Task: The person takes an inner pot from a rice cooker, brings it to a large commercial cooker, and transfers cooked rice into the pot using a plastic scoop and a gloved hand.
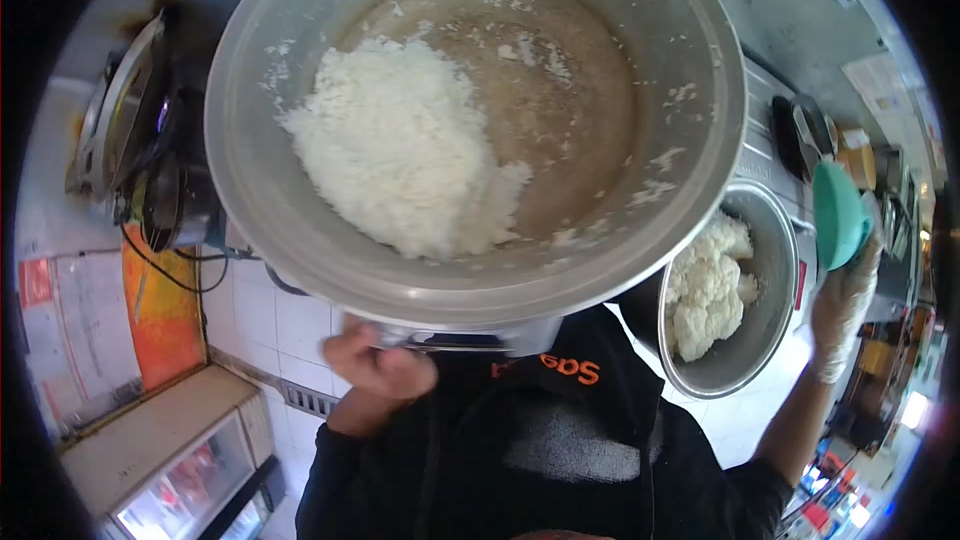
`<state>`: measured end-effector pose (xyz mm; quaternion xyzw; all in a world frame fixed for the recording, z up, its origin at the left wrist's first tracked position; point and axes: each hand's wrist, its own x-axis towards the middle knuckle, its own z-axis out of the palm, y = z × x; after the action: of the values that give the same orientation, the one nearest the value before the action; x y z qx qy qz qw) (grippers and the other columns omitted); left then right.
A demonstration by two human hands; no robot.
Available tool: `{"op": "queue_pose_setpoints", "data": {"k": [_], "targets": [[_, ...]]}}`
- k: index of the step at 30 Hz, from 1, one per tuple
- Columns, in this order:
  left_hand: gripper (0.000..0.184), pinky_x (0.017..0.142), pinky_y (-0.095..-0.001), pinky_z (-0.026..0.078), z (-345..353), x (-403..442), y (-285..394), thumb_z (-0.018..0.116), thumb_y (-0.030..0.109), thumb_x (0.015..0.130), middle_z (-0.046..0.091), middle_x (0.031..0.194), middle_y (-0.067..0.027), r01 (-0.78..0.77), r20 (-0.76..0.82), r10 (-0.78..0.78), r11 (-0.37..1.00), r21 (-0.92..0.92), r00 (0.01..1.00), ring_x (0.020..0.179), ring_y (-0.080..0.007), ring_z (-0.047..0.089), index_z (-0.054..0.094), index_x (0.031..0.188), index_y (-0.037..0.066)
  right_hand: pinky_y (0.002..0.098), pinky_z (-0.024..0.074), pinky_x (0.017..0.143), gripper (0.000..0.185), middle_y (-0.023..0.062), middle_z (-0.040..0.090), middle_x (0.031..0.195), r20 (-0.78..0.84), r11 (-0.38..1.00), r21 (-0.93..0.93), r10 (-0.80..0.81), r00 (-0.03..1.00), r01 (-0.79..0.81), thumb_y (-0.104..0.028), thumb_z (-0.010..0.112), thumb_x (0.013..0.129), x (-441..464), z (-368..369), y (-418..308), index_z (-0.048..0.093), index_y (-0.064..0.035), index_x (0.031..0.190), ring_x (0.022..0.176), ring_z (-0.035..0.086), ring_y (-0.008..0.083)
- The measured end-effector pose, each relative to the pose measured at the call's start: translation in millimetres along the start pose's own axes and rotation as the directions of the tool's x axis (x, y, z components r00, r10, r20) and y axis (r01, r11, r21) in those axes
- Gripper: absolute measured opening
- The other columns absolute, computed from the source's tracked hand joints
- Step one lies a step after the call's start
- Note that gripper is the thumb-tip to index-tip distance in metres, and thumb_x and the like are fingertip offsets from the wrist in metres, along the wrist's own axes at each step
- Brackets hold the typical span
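Below the near rim of a wide metal pot (700, 145), the left hand (380, 365) is held low before the chest, bare and slightly blurred, its fingers curled in toward the palm beside a metal handle (460, 343); I cannot tell whether they close on it. Out to the other side, the right arm angles away from the body, and the right hand (845, 290), in a thin, crinkled clear glove (832, 360), grips a smooth teal bowl (840, 215), tipped on its side, well apart from the big pot.

Inside that round, dull grey pot, white rice (390, 140) lies in a loose, grainy mound toward the left, with stray grains stuck to the walls and a brownish, scuffed bottom. Just beside it, between the pot and the right forearm, a smaller, shinier metal basin (780, 325) holds clumped, lumpy rice (705, 300).
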<state>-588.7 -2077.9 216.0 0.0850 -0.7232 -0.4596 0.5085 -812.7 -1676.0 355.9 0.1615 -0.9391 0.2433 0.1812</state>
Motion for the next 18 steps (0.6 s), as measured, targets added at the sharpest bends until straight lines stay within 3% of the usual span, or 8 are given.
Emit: {"op": "queue_pose_setpoints", "data": {"k": [3, 4, 6, 10, 12, 13, 15, 18], "targets": [[0.044, 0.074, -0.0358, 0.052, 6, -3, 10, 0.057, 0.044, 0.094, 0.062, 0.099, -0.0131, -0.099, 0.423, 0.176, 0.975, -0.198, 0.889, 0.073, -0.0234, 0.062, 0.049, 0.111, 0.004, 0.0374, 0.0456, 0.098, 0.052, 0.0215, 0.057, 0.125, 0.037, 0.883, -0.358, -0.311, 0.950, 0.304, 0.001, 0.040, 0.094, 59, -9, -24, 0.037, -0.0073, 0.145, 0.114, 0.059, 0.0296], [0.044, 0.074, -0.0358, 0.052, 6, 6, 17, 0.057, 0.044, 0.094, 0.062, 0.099, -0.0131, -0.091, 0.412, 0.165, 0.977, -0.193, 0.896, 0.073, -0.0234, 0.062, 0.049, 0.111, 0.004, 0.0366, 0.0466, 0.095, 0.051, 0.0211, 0.057, 0.125, 0.089, 0.917, -0.316, -0.228, 0.970, 0.244, 0.002, 0.042, 0.093, 78, -3, -53, 0.039, -0.0055, 0.143, 0.111, 0.061, 0.0310], [0.036, 0.073, -0.0345, 0.051, 6, 35, 24, 0.063, 0.036, 0.091, 0.065, 0.096, -0.0090, -0.259, 0.728, 0.297, 0.951, -0.169, 0.617, 0.076, -0.0216, 0.063, 0.056, 0.113, 0.008, 0.0373, 0.0487, 0.092, 0.048, 0.0224, 0.059, 0.123, 0.186, 0.885, -0.156, -0.410, 0.893, 0.438, -0.001, 0.047, 0.092, 125, 29, -106, 0.043, -0.0051, 0.140, 0.107, 0.063, 0.0317], [0.035, 0.071, -0.0308, 0.047, -8, 28, 3, 0.058, 0.043, 0.092, 0.064, 0.091, -0.0055, -0.594, 0.346, 0.618, 0.782, -0.186, 0.706, 0.079, -0.0190, 0.060, 0.056, 0.110, 0.013, 0.0412, 0.0504, 0.087, 0.041, 0.0222, 0.066, 0.105, 0.544, 0.811, -0.072, -0.456, 0.704, 0.581, 0.000, 0.049, 0.090, 147, 78, -180, 0.050, -0.0059, 0.131, 0.100, 0.066, 0.0328], [0.042, 0.079, -0.0351, 0.046, 12, 48, -34, 0.045, 0.050, 0.096, 0.061, 0.091, -0.0066, -0.707, -0.181, 0.704, 0.705, 0.063, 0.686, 0.093, -0.0233, 0.059, 0.052, 0.114, 0.012, 0.0432, 0.0518, 0.083, 0.040, 0.0204, 0.066, 0.094, 0.632, 0.631, -0.162, -0.524, 0.571, 0.759, -0.001, 0.048, 0.091, 158, 112, -186, 0.047, -0.0051, 0.130, 0.092, 0.067, 0.0358], [0.047, 0.083, -0.0380, 0.045, 10, 65, -42, 0.039, 0.053, 0.097, 0.060, 0.090, -0.0082, -0.643, -0.207, 0.656, 0.754, 0.132, 0.726, 0.098, -0.0256, 0.058, 0.050, 0.116, 0.012, 0.0442, 0.0531, 0.079, 0.040, 0.0191, 0.066, 0.087, 0.624, 0.518, -0.140, -0.615, 0.482, 0.844, -0.001, 0.046, 0.092, 160, 134, -179, 0.044, -0.0040, 0.131, 0.087, 0.067, 0.0373], [0.057, 0.092, -0.0451, 0.043, 2, 107, -50, 0.030, 0.058, 0.098, 0.058, 0.101, -0.0158, -0.536, -0.194, 0.557, 0.830, 0.152, 0.808, 0.109, -0.0309, 0.054, 0.046, 0.122, 0.010, 0.0457, 0.0527, 0.080, 0.034, 0.0222, 0.066, 0.092, 0.853, 0.657, -0.216, -0.234, 0.467, 0.723, -0.004, 0.048, 0.090, 166, 174, -189, 0.047, -0.0008, 0.124, 0.091, 0.067, 0.0369], [0.071, 0.098, -0.0497, 0.043, -3, 162, -58, 0.025, 0.066, 0.095, 0.057, 0.115, -0.0257, -0.504, -0.095, 0.501, 0.864, -0.004, 0.860, 0.115, -0.0360, 0.051, 0.042, 0.127, 0.005, 0.0449, 0.0511, 0.086, 0.027, 0.0257, 0.065, 0.101, 0.935, 0.688, -0.217, -0.056, 0.350, 0.692, -0.007, 0.054, 0.087, 154, 209, -210, 0.053, 0.0016, 0.113, 0.101, 0.065, 0.0365]]}}
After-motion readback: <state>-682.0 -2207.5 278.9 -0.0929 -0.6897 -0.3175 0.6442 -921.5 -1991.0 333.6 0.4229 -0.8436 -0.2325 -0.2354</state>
